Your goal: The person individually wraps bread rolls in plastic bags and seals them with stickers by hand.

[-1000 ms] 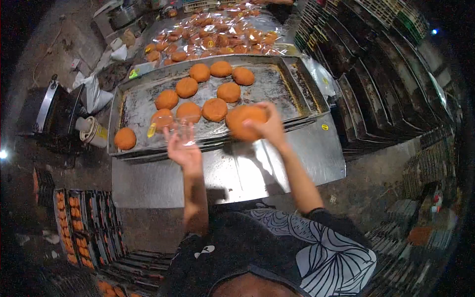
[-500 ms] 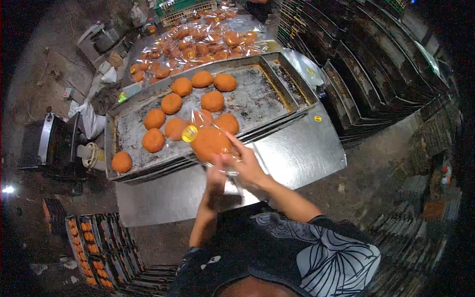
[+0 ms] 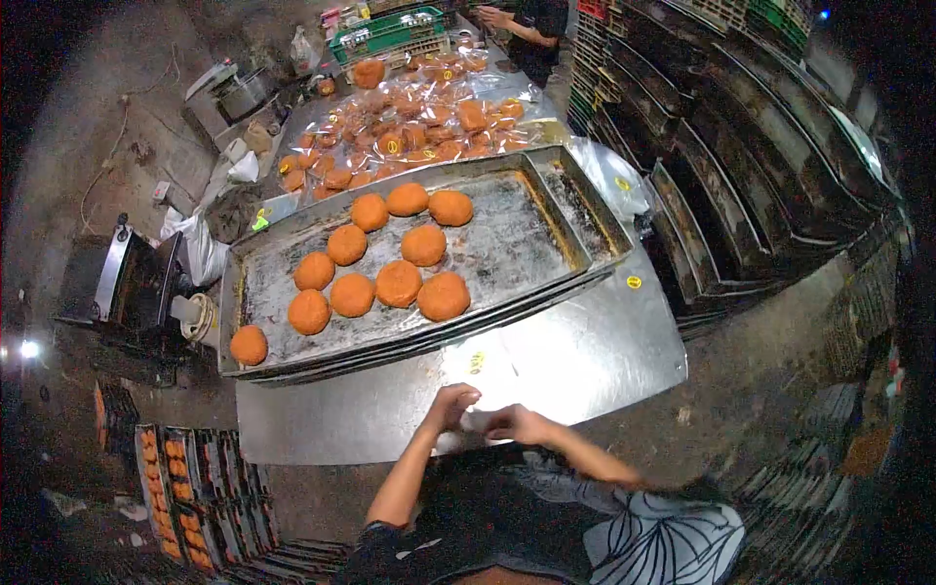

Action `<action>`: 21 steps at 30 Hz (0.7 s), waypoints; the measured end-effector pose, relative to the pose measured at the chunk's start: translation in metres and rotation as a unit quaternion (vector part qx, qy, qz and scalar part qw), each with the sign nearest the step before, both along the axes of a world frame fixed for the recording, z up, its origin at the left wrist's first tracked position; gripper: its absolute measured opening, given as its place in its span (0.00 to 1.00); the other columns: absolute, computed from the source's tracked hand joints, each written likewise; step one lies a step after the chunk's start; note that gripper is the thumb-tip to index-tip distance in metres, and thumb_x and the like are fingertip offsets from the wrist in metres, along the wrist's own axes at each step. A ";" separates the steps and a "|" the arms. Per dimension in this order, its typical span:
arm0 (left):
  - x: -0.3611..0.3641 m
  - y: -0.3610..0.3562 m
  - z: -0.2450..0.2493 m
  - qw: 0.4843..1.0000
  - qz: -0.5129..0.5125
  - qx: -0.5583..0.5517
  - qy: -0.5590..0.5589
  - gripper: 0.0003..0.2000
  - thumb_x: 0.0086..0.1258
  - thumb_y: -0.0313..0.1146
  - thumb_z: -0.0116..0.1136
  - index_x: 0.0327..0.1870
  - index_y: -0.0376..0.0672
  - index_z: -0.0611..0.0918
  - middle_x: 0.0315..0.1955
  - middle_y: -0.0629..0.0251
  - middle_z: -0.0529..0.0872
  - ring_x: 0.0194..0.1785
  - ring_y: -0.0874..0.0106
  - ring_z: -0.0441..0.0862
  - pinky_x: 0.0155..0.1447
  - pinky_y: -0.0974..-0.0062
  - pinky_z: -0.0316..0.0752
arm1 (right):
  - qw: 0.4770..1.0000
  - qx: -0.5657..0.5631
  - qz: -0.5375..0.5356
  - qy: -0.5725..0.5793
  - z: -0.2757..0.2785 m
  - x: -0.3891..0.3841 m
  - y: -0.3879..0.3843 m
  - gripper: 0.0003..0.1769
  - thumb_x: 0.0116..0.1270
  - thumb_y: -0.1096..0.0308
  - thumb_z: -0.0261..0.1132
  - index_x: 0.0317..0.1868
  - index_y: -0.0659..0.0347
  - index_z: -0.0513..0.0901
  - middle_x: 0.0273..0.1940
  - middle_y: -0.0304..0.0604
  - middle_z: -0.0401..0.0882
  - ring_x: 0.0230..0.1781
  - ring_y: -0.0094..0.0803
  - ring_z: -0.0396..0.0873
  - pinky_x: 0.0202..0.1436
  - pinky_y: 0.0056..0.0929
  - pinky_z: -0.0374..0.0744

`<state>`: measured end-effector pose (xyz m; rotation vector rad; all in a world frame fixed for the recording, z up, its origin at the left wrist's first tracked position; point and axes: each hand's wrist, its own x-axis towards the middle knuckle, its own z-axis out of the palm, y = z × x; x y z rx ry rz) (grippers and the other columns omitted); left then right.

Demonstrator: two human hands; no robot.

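Observation:
Near the front edge of the metal table (image 3: 331,419), my left hand (image 3: 451,408) and my right hand (image 3: 521,426) are close together with curled fingers. Both appear to grip the near end of a clear plastic bag (image 3: 476,363) with a yellow label. It looks flat against the shiny tabletop, and glare hides its outline. Beyond it, several round orange-brown buns (image 3: 398,284) sit on a dark metal baking tray (image 3: 507,219), mostly toward its left and middle.
Behind the tray lies a heap of bagged buns (image 3: 414,122), with one bun (image 3: 369,73) at its far side. A green crate (image 3: 388,34) and another person's hand (image 3: 495,18) are farther back. Stacked trays (image 3: 741,166) stand right; a bun-filled rack (image 3: 180,487) stands lower left.
The bagged bun has left my hands, which have drawn back toward my body and now have a flat bag between them. A bun appears at the heap's far side. The view has shifted.

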<state>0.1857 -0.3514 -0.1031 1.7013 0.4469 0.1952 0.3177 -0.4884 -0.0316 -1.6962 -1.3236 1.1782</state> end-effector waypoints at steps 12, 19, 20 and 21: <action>0.040 -0.074 0.040 0.978 0.041 -0.010 0.204 0.09 0.55 0.32 0.60 0.32 0.36 0.79 0.29 0.65 0.81 0.34 0.77 0.76 0.38 0.81 0.70 | 0.928 0.084 -0.310 -0.187 -0.014 -0.017 -0.055 0.11 0.63 0.67 0.50 0.40 0.67 0.68 0.15 0.49 0.72 0.13 0.35 0.73 0.16 0.30 0.69; 0.022 -0.057 0.129 0.973 0.159 0.120 -0.118 0.07 0.53 0.30 0.60 0.28 0.36 0.80 0.22 0.62 0.76 0.28 0.74 0.74 0.33 0.82 0.68 | 0.789 0.139 -0.375 0.467 0.056 0.009 0.040 0.25 0.65 0.58 0.49 0.58 0.63 0.61 0.48 0.46 0.69 0.43 0.27 0.71 0.43 0.25 0.73; 0.016 -0.050 0.114 0.976 0.198 0.051 -0.081 0.11 0.54 0.30 0.59 0.38 0.36 0.77 0.24 0.62 0.77 0.28 0.72 0.74 0.35 0.82 0.70 | 0.726 0.291 -0.291 0.551 0.061 0.008 0.062 0.27 0.65 0.57 0.49 0.60 0.61 0.58 0.55 0.47 0.64 0.55 0.32 0.63 0.57 0.32 0.65; 0.020 -0.043 0.116 0.934 0.290 -0.054 -0.201 0.14 0.56 0.31 0.57 0.42 0.37 0.74 0.27 0.62 0.77 0.29 0.71 0.75 0.37 0.80 0.71 | 0.682 0.292 -0.229 0.631 0.074 -0.006 0.070 0.26 0.65 0.57 0.48 0.60 0.61 0.57 0.54 0.47 0.65 0.54 0.34 0.65 0.56 0.31 0.66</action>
